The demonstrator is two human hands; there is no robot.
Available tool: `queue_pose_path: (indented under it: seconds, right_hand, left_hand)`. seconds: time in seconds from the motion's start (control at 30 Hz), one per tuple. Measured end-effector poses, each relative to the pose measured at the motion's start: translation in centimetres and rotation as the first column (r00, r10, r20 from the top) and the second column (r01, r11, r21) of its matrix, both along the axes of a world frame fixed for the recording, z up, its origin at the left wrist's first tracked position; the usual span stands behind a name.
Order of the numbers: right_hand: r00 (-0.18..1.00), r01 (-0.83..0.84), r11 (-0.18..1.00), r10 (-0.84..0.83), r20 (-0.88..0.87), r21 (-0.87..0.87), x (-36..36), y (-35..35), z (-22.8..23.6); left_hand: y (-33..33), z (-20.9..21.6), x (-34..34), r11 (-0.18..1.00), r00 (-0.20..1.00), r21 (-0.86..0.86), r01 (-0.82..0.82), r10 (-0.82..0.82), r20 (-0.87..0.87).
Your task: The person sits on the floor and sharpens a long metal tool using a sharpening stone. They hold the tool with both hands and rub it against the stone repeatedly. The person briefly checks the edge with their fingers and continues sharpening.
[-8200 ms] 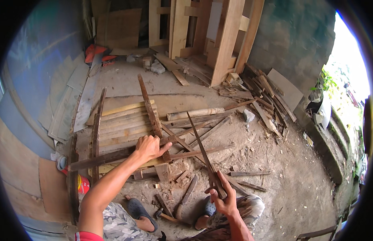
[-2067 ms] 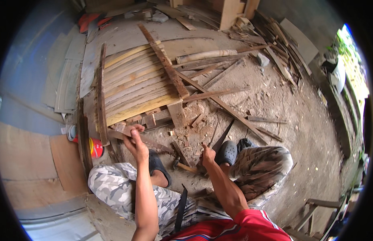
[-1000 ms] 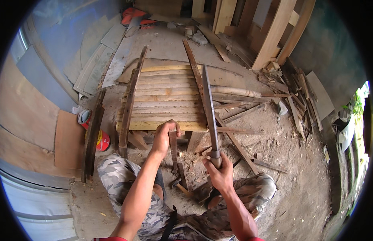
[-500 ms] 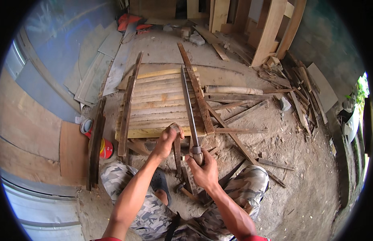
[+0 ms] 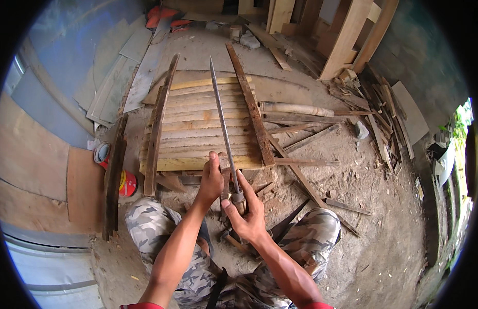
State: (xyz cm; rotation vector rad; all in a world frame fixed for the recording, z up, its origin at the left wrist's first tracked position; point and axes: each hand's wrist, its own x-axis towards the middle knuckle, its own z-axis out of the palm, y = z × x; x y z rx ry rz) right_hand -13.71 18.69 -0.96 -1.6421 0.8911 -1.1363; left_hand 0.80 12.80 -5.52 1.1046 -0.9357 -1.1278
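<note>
My right hand (image 5: 247, 216) is closed round the handle of a long machete (image 5: 222, 116). Its narrow blade points up and away, leaning slightly left. Beside it, my left hand (image 5: 212, 181) grips the upper part of a short brown wooden strip (image 5: 225, 167), which stands close along the blade's base. Whether strip and blade touch, I cannot tell. Beyond both hands lies a low slatted wooden platform (image 5: 205, 126), with one dark batten (image 5: 163, 121) along its left side and another (image 5: 249, 103) along its right.
Red cans (image 5: 127, 184) stand at the left beside dark upright planks (image 5: 114, 180). Loose timber and a round pole (image 5: 296, 108) lie right of the platform. More scrap wood (image 5: 383, 110) is heaped along the right wall. A hammer-like tool (image 5: 236, 241) lies between my legs.
The machete has swung left, its tip now over the platform's middle. My right hand has come left, close to my left hand. The strip is raised slightly.
</note>
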Motion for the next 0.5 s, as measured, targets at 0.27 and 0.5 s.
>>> queue_pose_path:
  seconds: [0.27,0.5]
  right_hand:
    - [1.000,-0.006,0.999,0.006,0.008,-0.041,0.8,0.0,-1.0]
    - [0.996,-0.073,0.992,0.067,0.063,0.107,0.9,0.5,-1.3]
  left_hand:
    - [0.7,-1.2,-0.8,0.987,0.988,0.058,-0.149,0.146,0.046]
    - [1.7,1.1,-1.1,0.997,0.997,0.031,-0.074,0.074,0.007]
